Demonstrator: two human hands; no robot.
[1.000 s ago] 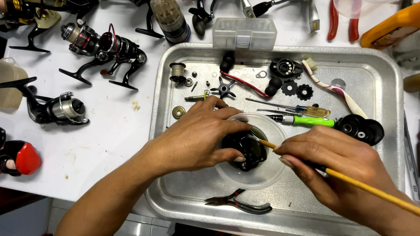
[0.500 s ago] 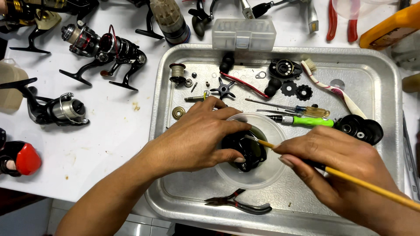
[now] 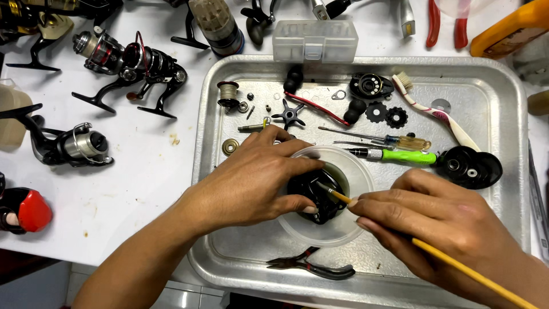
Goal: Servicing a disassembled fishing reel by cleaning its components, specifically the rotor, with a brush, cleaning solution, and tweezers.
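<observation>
One pair of pliers lies nearest. The left hand fingers pinch one black reel part inside one clear bowl; the right hand fingers pinch one yellow brush. Beyond them: two screwdrivers, two black gears.

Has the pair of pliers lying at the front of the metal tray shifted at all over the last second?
No. The pliers lie in the same spot near the tray's front rim, just below the clear bowl, handles pointing right as before.
</observation>
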